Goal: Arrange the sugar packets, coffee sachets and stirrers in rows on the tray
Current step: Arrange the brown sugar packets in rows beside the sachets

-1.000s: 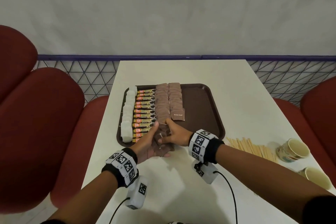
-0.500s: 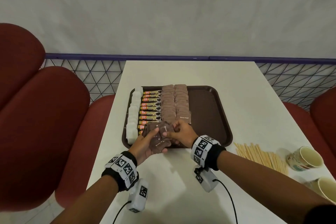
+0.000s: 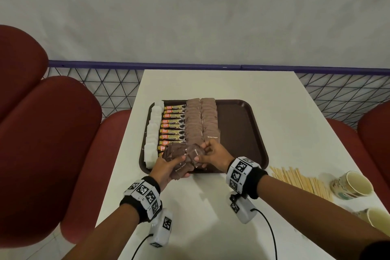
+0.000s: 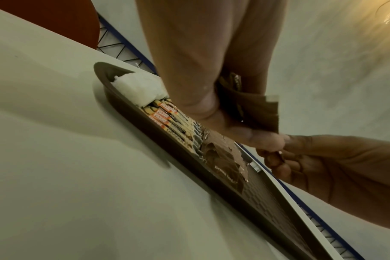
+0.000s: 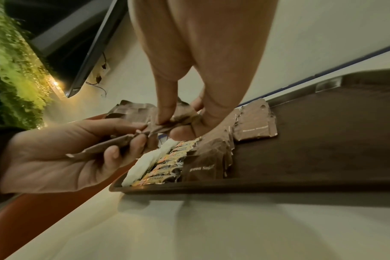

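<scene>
A brown tray [image 3: 242, 124] on the white table carries a row of white sugar packets [image 3: 153, 133], a row of coffee sachets [image 3: 174, 126] and two rows of brown sugar packets [image 3: 201, 120]. Over the tray's near edge my left hand [image 3: 166, 164] grips a fanned stack of brown sugar packets [image 3: 181, 159]. My right hand [image 3: 207, 153] pinches one packet at the top of that stack, thumb and forefinger closed on it [image 5: 167, 123]. In the left wrist view the stack [image 4: 252, 109] sits against my palm. Wooden stirrers [image 3: 301, 179] lie on the table to the right.
Two paper cups [image 3: 351, 183] stand at the table's right edge beyond the stirrers. Red padded seats [image 3: 48, 154] flank the table on both sides. The right half of the tray floor [image 3: 238, 143] is bare. A mesh railing [image 3: 114, 88] runs behind the table.
Both hands have risen from the table edge to above the tray's near rim. The packet stack has fanned out, and my right hand has taken a pinch on one packet.
</scene>
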`<state>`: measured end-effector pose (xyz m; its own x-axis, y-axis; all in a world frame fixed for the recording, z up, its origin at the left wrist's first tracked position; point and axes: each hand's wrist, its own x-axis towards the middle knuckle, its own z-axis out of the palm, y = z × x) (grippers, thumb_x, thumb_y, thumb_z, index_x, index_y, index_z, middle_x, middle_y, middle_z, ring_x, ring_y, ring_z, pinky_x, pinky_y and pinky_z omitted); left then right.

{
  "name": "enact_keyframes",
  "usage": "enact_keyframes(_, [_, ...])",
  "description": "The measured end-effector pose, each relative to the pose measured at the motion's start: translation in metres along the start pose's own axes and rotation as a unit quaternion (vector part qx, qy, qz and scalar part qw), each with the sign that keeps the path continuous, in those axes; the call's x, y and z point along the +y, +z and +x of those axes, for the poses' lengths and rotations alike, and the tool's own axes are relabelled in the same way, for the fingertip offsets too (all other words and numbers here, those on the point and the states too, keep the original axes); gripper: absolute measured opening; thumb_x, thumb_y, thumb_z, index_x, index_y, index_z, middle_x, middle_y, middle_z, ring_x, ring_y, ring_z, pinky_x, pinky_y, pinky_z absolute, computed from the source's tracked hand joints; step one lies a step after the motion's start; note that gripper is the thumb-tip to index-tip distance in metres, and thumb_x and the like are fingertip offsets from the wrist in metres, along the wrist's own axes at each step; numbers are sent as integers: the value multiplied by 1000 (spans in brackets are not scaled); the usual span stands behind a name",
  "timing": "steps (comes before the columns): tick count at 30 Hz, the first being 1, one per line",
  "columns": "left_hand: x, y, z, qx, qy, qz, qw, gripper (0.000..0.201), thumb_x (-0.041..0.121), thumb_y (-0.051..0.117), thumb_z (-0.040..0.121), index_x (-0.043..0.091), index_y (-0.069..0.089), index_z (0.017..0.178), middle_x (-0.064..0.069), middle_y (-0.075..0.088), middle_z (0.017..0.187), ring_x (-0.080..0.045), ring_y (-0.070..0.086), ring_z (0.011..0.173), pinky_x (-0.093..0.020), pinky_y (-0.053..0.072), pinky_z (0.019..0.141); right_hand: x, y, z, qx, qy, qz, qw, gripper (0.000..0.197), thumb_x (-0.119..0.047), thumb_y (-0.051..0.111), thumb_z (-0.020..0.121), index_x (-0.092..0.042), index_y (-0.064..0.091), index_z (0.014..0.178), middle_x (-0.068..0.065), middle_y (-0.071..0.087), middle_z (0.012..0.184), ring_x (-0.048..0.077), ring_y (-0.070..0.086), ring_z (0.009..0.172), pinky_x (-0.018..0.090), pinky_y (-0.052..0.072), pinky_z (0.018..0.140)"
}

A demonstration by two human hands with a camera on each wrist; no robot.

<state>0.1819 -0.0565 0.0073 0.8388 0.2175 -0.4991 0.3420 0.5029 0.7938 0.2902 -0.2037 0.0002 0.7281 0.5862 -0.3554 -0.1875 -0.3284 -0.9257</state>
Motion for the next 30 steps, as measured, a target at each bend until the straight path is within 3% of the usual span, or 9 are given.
enact_keyframes(4, [-1,-8,2,27,0,-13,1000,33,2,59,87,-2,55,120,-15,73,89,-24,72,69,-35,60,61,-1,-18,7,47,-1,-69,996,29,6,65,79,-19,52,76,3,56,75,1,59,46,14,46,44])
enact_keyframes(6, [0,-14,3,41,5,-19,999,33,3,59,87,-2,55,120,-17,72,91,-24,72,70,-34,59,60,-3,-32,10,106,-3,-107,989,26,7,61,80,-18,55,76,1,58,74,5,58,54,12,45,47])
enact_keyframes(9, [2,-22,4,55,14,-29,998,32,3,59,87,-1,56,119,-17,72,91,-25,72,70,-33,59,60,-9,-51,17,163,12,-197,967,24,7,55,82,-14,65,89,6,66,83,16,60,72,22,52,67])
enact_keyframes(12, [3,-26,5,62,22,-34,997,29,1,58,87,5,58,116,-13,73,85,-23,72,67,-34,59,61,-15,-59,26,147,33,-259,954,29,4,54,83,-11,65,104,9,65,97,22,60,87,22,45,73])
enact_keyframes(14, [3,-29,6,66,22,-36,997,27,1,58,87,6,59,114,-11,74,83,-21,72,66,-33,59,60,-16,-58,32,139,45,-262,954,31,3,55,83,-11,60,110,7,59,95,21,57,86,23,44,71])
enact_keyframes(21, [5,-32,5,81,18,-44,996,27,1,58,87,4,59,114,-11,73,84,-21,72,66,-32,58,57,-8,-45,50,154,72,-287,943,35,8,47,80,-9,48,110,11,55,94,25,55,82,38,51,78])
enact_keyframes(26, [8,-32,4,76,19,-38,996,28,2,59,87,5,59,115,-12,73,88,-23,72,70,-32,58,58,-7,-41,53,147,51,-322,934,37,4,50,80,-8,42,114,14,54,111,33,59,96,45,52,84])
enact_keyframes(30, [9,-32,4,74,10,-36,997,26,3,59,87,5,60,113,-13,73,87,-23,72,70,-32,58,59,-5,-39,55,147,22,-362,920,40,4,51,81,-7,39,117,16,49,122,36,56,102,44,49,85])
